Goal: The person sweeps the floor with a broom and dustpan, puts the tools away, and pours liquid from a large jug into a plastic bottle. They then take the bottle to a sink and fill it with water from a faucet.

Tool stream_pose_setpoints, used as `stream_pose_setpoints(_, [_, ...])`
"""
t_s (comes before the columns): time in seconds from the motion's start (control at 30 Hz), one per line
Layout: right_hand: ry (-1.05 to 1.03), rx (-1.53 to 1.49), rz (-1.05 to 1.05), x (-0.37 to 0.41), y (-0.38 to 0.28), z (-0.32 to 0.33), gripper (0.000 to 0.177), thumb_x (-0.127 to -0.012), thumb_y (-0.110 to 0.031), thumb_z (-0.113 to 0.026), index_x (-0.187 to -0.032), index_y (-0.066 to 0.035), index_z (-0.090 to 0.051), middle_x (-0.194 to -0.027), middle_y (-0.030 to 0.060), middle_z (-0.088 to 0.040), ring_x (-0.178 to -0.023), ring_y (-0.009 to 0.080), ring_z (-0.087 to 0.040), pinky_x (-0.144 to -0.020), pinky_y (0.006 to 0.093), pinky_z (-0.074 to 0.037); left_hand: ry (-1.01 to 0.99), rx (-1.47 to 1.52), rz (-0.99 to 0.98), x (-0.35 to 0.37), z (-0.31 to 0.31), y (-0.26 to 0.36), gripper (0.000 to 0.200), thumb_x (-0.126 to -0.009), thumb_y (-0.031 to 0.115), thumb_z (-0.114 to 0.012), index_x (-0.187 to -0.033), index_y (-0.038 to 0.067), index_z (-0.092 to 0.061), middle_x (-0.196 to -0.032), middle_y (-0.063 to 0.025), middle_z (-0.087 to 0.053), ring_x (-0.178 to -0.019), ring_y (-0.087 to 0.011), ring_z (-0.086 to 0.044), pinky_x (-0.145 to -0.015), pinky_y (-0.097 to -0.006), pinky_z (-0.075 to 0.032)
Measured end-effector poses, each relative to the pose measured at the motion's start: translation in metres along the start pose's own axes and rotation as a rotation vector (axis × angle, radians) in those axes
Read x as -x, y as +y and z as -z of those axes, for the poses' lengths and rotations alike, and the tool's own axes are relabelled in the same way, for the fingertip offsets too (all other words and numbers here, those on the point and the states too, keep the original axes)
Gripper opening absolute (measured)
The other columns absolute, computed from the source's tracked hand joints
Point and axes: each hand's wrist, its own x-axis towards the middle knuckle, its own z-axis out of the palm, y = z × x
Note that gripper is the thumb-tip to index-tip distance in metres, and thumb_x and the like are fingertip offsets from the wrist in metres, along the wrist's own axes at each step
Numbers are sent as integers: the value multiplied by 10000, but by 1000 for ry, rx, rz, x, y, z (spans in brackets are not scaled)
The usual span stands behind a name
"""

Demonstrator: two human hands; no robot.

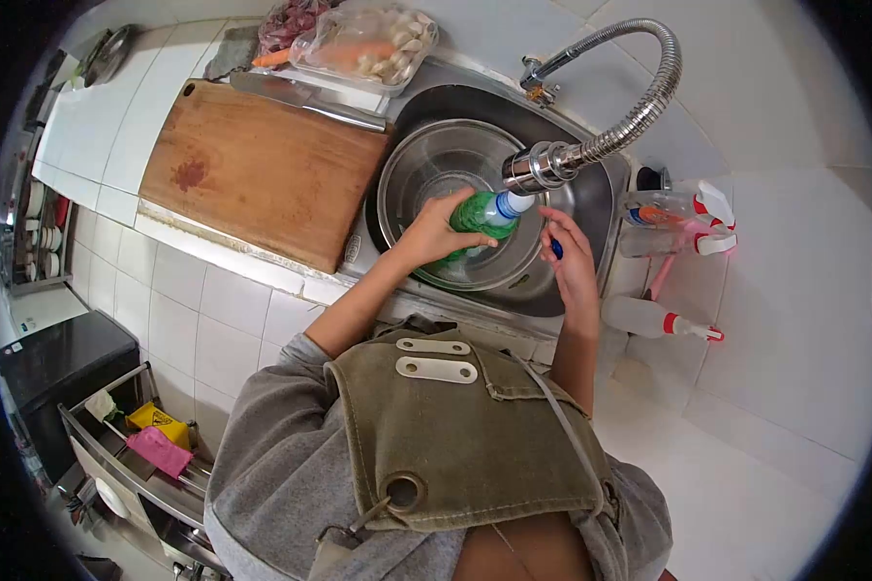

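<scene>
My left hand [438, 232] is wrapped around a green plastic bottle [484, 215] with a blue collar at its neck. The bottle is tilted, its mouth right below the spray head [538, 167] of the tap. Between the curled fingers of my right hand [574, 261] is a blue bottle cap [556, 249], close beside the bottle's mouth. Under both hands a large round metal bowl [397, 167] sits in the steel sink [596, 198]. The bottle's lower end is partly hidden by my left hand.
Left of the sink lies a wooden cutting board [262, 169] with a reddish stain, and a knife [310, 102] along its back edge. Behind stands a plastic tray [363, 48] of vegetables. Several spray bottles [654, 211] stand on the right. The flexible tap hose [649, 107] arches over the sink.
</scene>
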Motion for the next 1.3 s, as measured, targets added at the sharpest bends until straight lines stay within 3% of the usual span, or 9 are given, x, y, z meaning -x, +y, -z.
stream_pose_setpoints(0.03, [1,-1,0,1,0,0,274,-918,-132,-423,-1130,-21,-556,-694,-15,-458,-570,51,-365,-559,200,-346,-28,-13,49,0,0,-1,513,-632,136,-805,-1067,21,-557,-934,-80,-644,-877,-99,-579,-811,-282,-448])
stream_pose_setpoints(0.37, [1,-1,-15,2,0,-2,268,-916,-122,-413,-1115,-35,-570,-682,-17,-449,-567,60,-355,-553,202,-332,-48,24,55,0,2,4,495,-629,145,-809,-1035,11,-560,-940,-85,-643,-882,-103,-580,-812,-285,-450])
stream_pose_setpoints(0.67, [-21,45,-10,-7,-6,-1,275,-912,-121,-424,-1141,-29,-544,-696,-12,-455,-561,59,-368,-557,205,-347,1,-16,16,-1,3,7,636,-569,216,-847,-1073,17,-515,-942,-108,-623,-892,-147,-586,-818,-303,-452])
stream_pose_setpoints(0.77, [9,33,1,-28,-11,2,290,-907,-131,-435,-1163,-33,-528,-701,-15,-460,-563,57,-374,-554,206,-348,14,-26,-12,-3,4,9,633,-568,226,-844,-1069,19,-516,-957,-112,-617,-901,-150,-582,-823,-304,-448])
stream_pose_setpoints(0.83, [22,21,32,-53,-13,10,313,-897,-132,-453,-1192,-44,-504,-694,-22,-462,-562,58,-375,-534,208,-338,4,-6,-7,-4,3,11,643,-557,269,-837,-1053,26,-506,-930,-167,-624,-926,-292,-619,-794,-355,-465])
stream_pose_setpoints(0.97, [84,47,95,-102,-30,6,333,-904,-162,-469,-1220,-56,-479,-694,-17,-464,-571,61,-391,-533,209,-353,8,4,-30,-7,5,19,647,-554,274,-838,-1049,27,-501,-935,-164,-625,-922,-295,-620,-793,-359,-466])
stream_pose_setpoints(1.07, [115,104,196,-135,-43,2,382,-915,-241,-492,-1249,-61,-441,-671,-18,-444,-557,68,-397,-530,218,-366,7,23,-34,-8,5,20,625,-576,247,-838,-1058,25,-508,-931,-116,-608,-900,-198,-598,-813,-318,-447])
stream_pose_setpoints(1.27, [-100,49,70,-183,-70,-4,468,-926,-368,-478,-1277,-72,-391,-606,-41,-348,-496,50,-341,-518,211,-352,24,72,-65,-4,12,22,618,-577,250,-835,-1052,27,-510,-949,-126,-611,-913,-232,-607,-810,-331,-452])
stream_pose_setpoints(1.3, [-110,79,24,-186,-72,-4,402,-936,-358,-459,-1237,-95,-421,-600,-45,-339,-490,51,-320,-509,203,-333,32,74,-61,-3,14,23,618,-577,250,-835,-1052,27,-510,-949,-126,-611,-913,-232,-607,-810,-331,-452])
